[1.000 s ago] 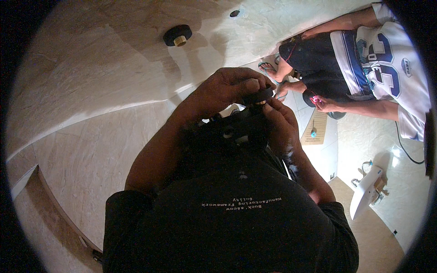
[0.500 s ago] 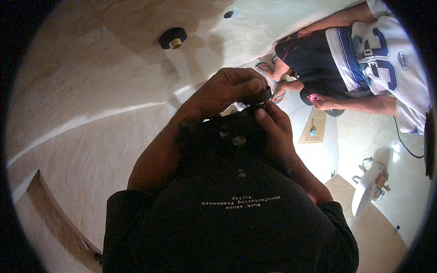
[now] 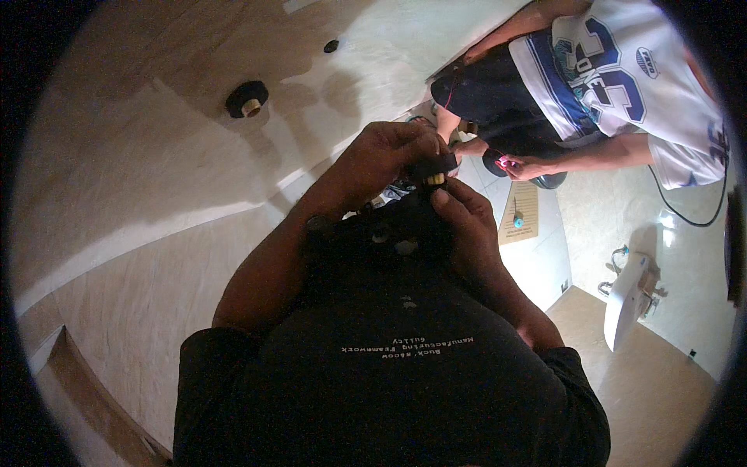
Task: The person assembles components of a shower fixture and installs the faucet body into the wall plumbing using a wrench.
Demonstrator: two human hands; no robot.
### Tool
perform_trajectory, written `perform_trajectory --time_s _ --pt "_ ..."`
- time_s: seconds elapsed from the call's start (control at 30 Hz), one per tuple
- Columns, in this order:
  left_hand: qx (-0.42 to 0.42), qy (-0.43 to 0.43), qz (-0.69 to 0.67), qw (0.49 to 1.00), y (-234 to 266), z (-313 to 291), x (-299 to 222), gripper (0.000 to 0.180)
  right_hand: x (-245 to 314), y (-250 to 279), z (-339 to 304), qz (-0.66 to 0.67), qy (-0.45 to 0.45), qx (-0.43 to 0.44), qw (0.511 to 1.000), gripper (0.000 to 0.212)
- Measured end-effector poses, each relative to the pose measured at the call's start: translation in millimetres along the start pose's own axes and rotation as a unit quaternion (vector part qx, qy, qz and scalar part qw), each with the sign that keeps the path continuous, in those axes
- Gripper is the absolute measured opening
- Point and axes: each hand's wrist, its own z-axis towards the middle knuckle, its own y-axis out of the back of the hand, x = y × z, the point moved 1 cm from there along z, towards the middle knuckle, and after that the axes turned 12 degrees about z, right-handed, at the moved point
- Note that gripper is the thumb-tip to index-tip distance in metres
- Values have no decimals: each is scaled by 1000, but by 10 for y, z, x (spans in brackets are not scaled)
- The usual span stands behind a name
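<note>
In front of my chest, my left hand (image 3: 401, 152) pinches a black round fitting (image 3: 433, 165), fingers curled over its top. A yellowish, brass-like part (image 3: 436, 180) shows at its underside. Just below and to the right, my right hand (image 3: 471, 218) is closed, thumb up against the dark lower side of the piece. What its fingers hold is too dark to make out against my black shirt. On the wall ahead to the left sits a black round flange (image 3: 247, 100) with a brass-coloured stub sticking out.
Another person (image 3: 537, 86) in a white jersey stands at the right, holding a small glowing light (image 3: 507, 162). A brown printed sheet (image 3: 520, 214) lies beyond with a blue-ended item. A white washbasin (image 3: 629, 300) hangs at the right. A dark hole (image 3: 331, 47) marks the wall.
The black fitting has tilted in my left hand, so its brass-like part now shows. My view has shifted; the wall flange and the other person appear further left.
</note>
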Motion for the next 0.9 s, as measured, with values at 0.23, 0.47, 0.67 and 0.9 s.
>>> perform_trajectory --time_s 0.23,0.47,0.67,0.9 --pt "48 -6 -36 998 -43 68 -31 26 -8 122 -13 42 -8 -4 999 37" --pt "58 -54 5 997 65 251 208 40 6 177 239 65 -45 14 997 49" --pt "70 -11 -29 997 287 401 156 43 49 103 472 62 -34 -5 997 41" --pt "56 42 3 998 305 603 -122 46 320 168 629 -15 -12 16 1000 45"
